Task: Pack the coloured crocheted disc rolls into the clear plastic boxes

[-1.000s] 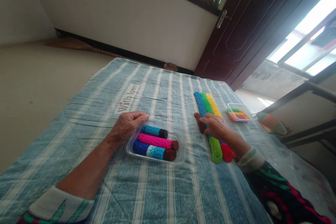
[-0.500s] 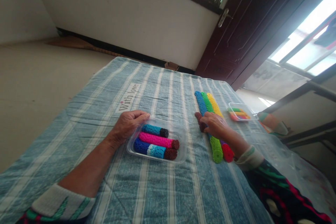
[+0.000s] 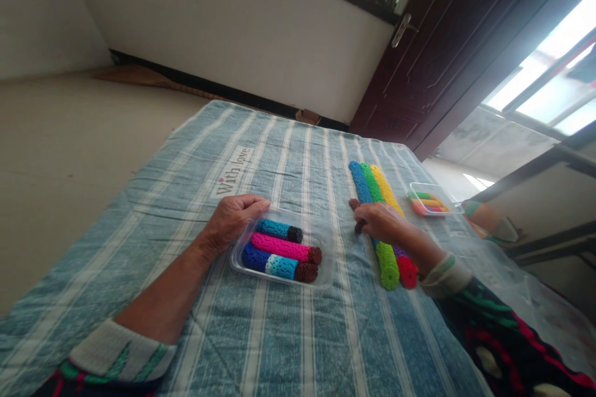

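My left hand (image 3: 237, 217) pinches the upper left rim of a clear plastic container (image 3: 328, 260). Inside it lie crocheted rolls: a teal one with a black end (image 3: 274, 228), a pink one with a brown end (image 3: 284, 247), and a blue, white and brown one (image 3: 282, 265). My right hand (image 3: 379, 221) is closed around a small dark brown crocheted roll (image 3: 354, 204), partly hidden by the fingers. Beneath and beside that hand lie longer crocheted rolls, among them blue (image 3: 360, 181), green (image 3: 372, 181), yellow (image 3: 385, 186), lime (image 3: 388, 267) and red (image 3: 408, 272).
A striped blue cloth (image 3: 279, 335) covers the table. Another clear container (image 3: 431, 200) with orange, yellow and green rolls sits at the right edge, by clear plastic sheeting (image 3: 521, 291). Behind are a wall and a dark red door (image 3: 419, 74).
The whole view has shifted slightly. My right fingers have moved a little on the brown roll, whose upper end still shows. My left hand keeps its hold on the container rim.
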